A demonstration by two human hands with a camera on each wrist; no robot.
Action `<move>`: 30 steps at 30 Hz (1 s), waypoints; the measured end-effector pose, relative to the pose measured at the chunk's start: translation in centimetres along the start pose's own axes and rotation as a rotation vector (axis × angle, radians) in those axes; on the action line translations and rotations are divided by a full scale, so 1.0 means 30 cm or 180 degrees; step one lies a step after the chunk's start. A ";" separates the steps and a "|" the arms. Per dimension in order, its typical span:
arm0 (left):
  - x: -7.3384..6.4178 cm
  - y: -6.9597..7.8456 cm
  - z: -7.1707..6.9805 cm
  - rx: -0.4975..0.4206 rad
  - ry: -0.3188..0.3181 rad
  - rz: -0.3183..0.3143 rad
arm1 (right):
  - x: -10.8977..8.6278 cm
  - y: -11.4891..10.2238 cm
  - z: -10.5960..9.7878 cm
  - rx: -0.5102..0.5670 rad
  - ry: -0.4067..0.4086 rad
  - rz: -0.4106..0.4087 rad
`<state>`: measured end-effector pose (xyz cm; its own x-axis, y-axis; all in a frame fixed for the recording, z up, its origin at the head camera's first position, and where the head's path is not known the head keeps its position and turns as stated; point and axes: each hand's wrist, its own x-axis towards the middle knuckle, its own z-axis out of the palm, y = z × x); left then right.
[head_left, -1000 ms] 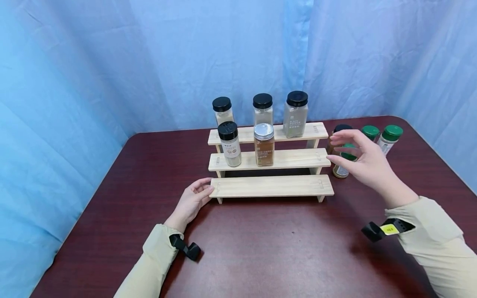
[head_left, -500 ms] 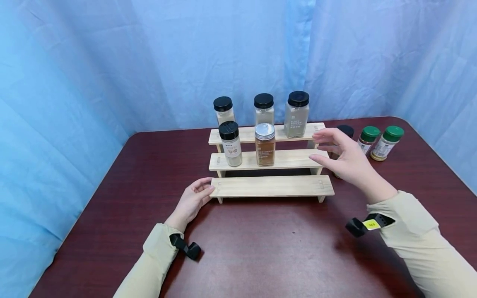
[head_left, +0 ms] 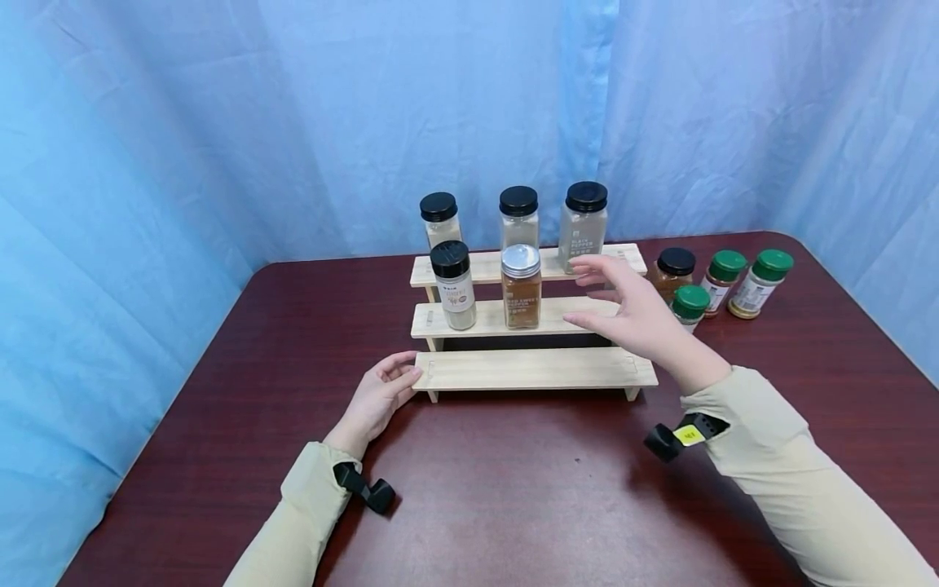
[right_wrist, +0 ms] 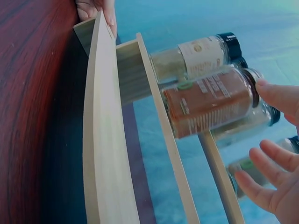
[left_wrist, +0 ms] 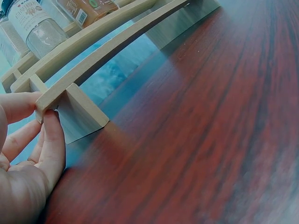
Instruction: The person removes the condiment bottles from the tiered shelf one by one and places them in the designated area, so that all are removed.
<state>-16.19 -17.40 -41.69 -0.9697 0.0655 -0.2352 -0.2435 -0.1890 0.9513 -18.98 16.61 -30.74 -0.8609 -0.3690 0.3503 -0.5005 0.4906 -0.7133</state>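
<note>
A three-step wooden spice rack (head_left: 535, 368) stands on the table. My left hand (head_left: 374, 401) pinches the left end of its lowest board; in the left wrist view the thumb and a finger (left_wrist: 19, 106) lie on either side of the board. Over the right part of the middle step hovers my right hand (head_left: 634, 314), fingers spread and holding nothing. Left of it on that step are a red sweet pepper jar (head_left: 522, 300) with a silver lid and a white-labelled shaker (head_left: 456, 295) with a black lid. Behind the right fingertips stands the black pepper jar (head_left: 583, 232).
Two more black-lidded jars, one at the left (head_left: 440, 220) and one in the middle (head_left: 518, 224), share the top step. Right of the rack are a black-lidded brown jar (head_left: 671, 281) and green-lidded bottles (head_left: 756, 285). Blue curtains (head_left: 411, 122) hang behind the table (head_left: 513, 505).
My right hand has moved left, from beside the green-lidded bottles to over the middle step, uncovering those bottles. My left hand stays on the rack's lowest board.
</note>
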 end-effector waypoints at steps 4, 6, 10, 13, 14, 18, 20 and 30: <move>-0.001 0.002 -0.001 0.0034 -0.0023 -0.0005 | 0.017 -0.009 0.020 -0.0004 -0.0021 0.0016; -0.002 0.003 -0.001 0.0083 -0.0034 0.0001 | 0.025 -0.016 0.029 -0.0003 -0.0038 0.0039; -0.004 0.003 -0.002 0.0175 -0.0033 0.0005 | 0.042 -0.030 0.046 0.0002 -0.0091 0.0027; -0.003 0.002 -0.002 0.0126 -0.0027 -0.0002 | 0.053 -0.036 0.059 0.0005 -0.0107 -0.0010; -0.003 0.002 -0.001 0.0113 -0.0034 -0.0002 | 0.055 -0.037 0.062 0.0004 -0.0108 -0.0019; -0.001 -0.001 0.001 0.0019 -0.0027 -0.0002 | 0.062 -0.038 0.073 -0.0002 -0.0117 -0.0023; -0.001 -0.001 0.001 0.0001 -0.0025 -0.0001 | 0.065 -0.037 0.077 -0.0003 -0.0121 -0.0031; 0.000 -0.002 -0.001 -0.0005 -0.0028 -0.0001 | 0.076 -0.028 0.104 0.0028 -0.0013 -0.0140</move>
<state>-16.19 -17.43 -41.76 -0.9694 0.0742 -0.2339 -0.2440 -0.1904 0.9509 -20.24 12.90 -31.22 -0.8378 -0.3932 0.3789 -0.5369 0.4670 -0.7026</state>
